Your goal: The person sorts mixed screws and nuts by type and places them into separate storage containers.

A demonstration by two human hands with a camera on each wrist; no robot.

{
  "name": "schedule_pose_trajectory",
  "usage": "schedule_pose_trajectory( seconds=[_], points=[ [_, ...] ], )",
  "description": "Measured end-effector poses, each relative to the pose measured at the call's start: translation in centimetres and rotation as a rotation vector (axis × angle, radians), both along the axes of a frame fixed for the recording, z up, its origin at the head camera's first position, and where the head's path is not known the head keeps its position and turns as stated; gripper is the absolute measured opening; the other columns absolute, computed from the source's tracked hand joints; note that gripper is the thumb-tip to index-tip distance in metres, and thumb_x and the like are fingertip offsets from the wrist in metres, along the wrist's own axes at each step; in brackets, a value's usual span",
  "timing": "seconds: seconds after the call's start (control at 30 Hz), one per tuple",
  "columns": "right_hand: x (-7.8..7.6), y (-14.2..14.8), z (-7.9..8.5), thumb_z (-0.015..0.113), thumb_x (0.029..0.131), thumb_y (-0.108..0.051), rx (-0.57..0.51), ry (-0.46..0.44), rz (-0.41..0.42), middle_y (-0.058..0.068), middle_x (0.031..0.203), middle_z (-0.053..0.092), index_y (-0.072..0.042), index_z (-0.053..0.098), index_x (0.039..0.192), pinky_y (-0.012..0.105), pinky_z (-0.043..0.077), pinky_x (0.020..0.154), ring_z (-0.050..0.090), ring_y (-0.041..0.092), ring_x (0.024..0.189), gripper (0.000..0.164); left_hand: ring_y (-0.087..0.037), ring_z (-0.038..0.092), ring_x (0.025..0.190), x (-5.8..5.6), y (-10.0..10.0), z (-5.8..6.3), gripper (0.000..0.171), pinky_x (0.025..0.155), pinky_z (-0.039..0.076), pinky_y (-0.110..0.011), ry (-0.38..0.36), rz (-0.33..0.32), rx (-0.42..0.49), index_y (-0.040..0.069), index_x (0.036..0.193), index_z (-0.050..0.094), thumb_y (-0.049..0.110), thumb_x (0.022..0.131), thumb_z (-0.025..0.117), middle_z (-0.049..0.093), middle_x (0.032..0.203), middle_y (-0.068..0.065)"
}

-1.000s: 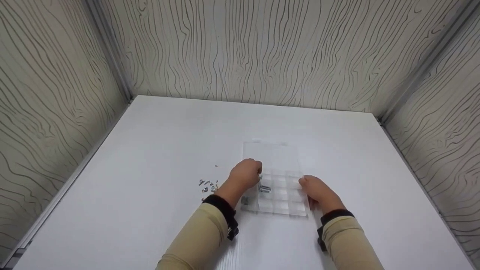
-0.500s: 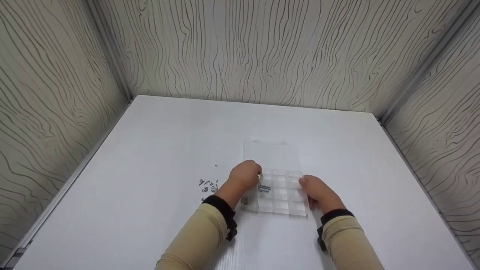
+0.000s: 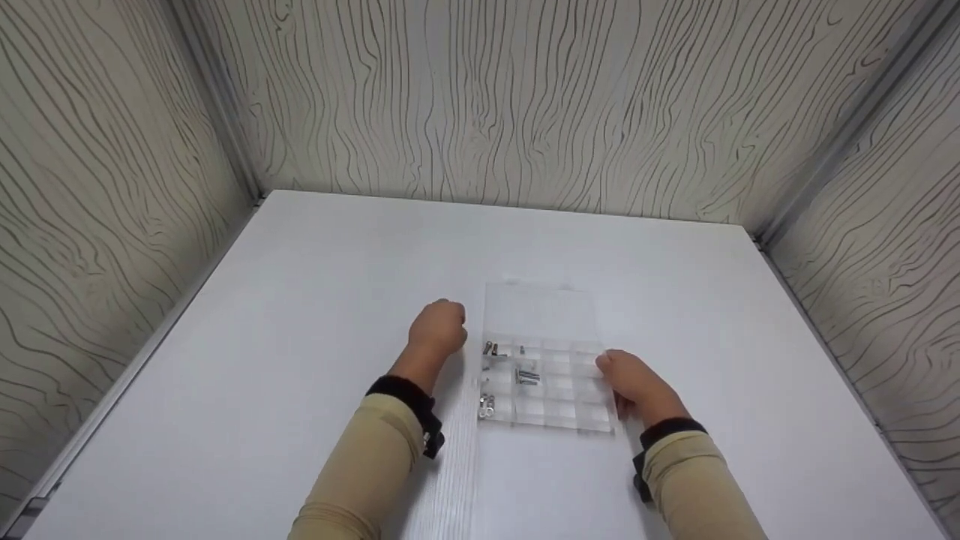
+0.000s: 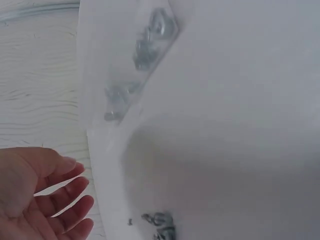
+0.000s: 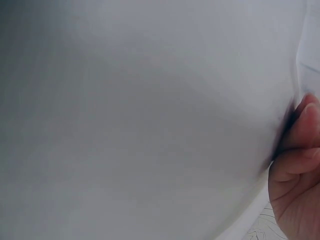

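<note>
A clear plastic compartment box [image 3: 561, 388] lies on the table, its clear lid [image 3: 540, 311] folded back behind it. My right hand [image 3: 637, 381] grips the box's right edge, thumb on the rim. Beside the left edge, my left hand [image 3: 439, 328] hovers with loosely curled fingers [image 4: 72, 200] and holds nothing. Screws [image 3: 529, 376] sit in a second-column compartment, and darker screws [image 3: 489, 348] lie in the far left one. Small shiny metal pieces [image 3: 487, 406] fill the near left compartment. Loose hardware [image 4: 162, 227] shows in the left wrist view; in the head view my left arm hides it.
The white table [image 3: 337, 247] is bounded by wood-grain panels [image 3: 480, 97] at the back and both sides. Metal posts [image 3: 217, 105] stand at the corners. Black bands with cameras [image 3: 431, 442] circle both wrists.
My left hand has moved left from over the box to beside it, uncovering the left column of compartments and covering the loose hardware. My right hand keeps its grip.
</note>
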State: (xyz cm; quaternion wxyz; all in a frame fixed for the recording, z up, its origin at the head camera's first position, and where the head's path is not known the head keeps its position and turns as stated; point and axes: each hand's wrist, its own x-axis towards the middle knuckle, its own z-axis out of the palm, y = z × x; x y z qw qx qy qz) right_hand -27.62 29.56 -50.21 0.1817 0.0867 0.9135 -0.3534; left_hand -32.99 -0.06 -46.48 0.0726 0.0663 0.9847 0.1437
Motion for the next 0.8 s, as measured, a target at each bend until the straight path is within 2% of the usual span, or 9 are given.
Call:
schedule_pose_trajectory(
  seconds=[0.13,0.23,0.33,0.53,0.8],
  points=[
    [0.1,-0.1,0.0,0.029,0.098,-0.024,-0.019,0.001,0.002,0.009,0.049,0.049,-0.004,0.045,0.089,0.03,0.041,0.034,0.05,0.022,0.037,0.026,-0.026,0.052,0.112,-0.5,-1.9,-0.8,0.026,0.095,0.043,-0.035,-0.032,0.057,-0.017,0.004,0.111,0.06,-0.001,0.087,0.051,0.056,0.119,-0.012],
    [0.1,-0.1,0.0,0.03,0.098,-0.027,-0.03,-0.021,-0.022,0.01,0.052,0.049,-0.004,0.046,0.101,0.03,0.041,0.035,0.05,0.022,0.038,0.028,-0.026,0.05,0.115,-0.7,-2.9,-1.3,0.027,0.097,0.041,-0.035,-0.048,0.053,-0.009,0.002,0.112,0.058,-0.003,0.088,0.049,0.055,0.12,-0.013],
    [-0.1,0.0,-0.1,0.03,0.098,-0.027,-0.014,-0.027,-0.02,0.011,0.051,0.05,-0.003,0.046,0.105,0.031,0.042,0.034,0.051,0.023,0.038,0.03,-0.026,0.053,0.11,-0.9,-3.4,-1.8,0.023,0.094,0.044,-0.035,-0.054,0.037,0.009,0.002,0.109,0.06,-0.001,0.088,0.049,0.058,0.113,-0.013],
    [0.0,0.1,-0.2,0.029,0.098,-0.027,-0.021,-0.009,-0.004,0.011,0.051,0.051,-0.003,0.046,0.103,0.032,0.043,0.034,0.052,0.023,0.038,0.029,-0.024,0.056,0.096,-1.2,-3.6,-2.3,0.015,0.084,0.048,-0.034,-0.029,0.015,0.027,0.003,0.096,0.063,-0.002,0.085,0.055,0.06,0.097,-0.01],
    [0.0,0.1,-0.1,0.029,0.097,-0.025,-0.014,-0.015,-0.019,0.01,0.051,0.051,-0.004,0.047,0.101,0.031,0.042,0.035,0.051,0.022,0.038,0.028,-0.026,0.054,0.108,-1.1,-3.0,-2.4,0.027,0.092,0.045,-0.036,-0.08,0.08,0.006,0.003,0.108,0.059,-0.006,0.085,0.051,0.059,0.11,-0.012]
  ],
)
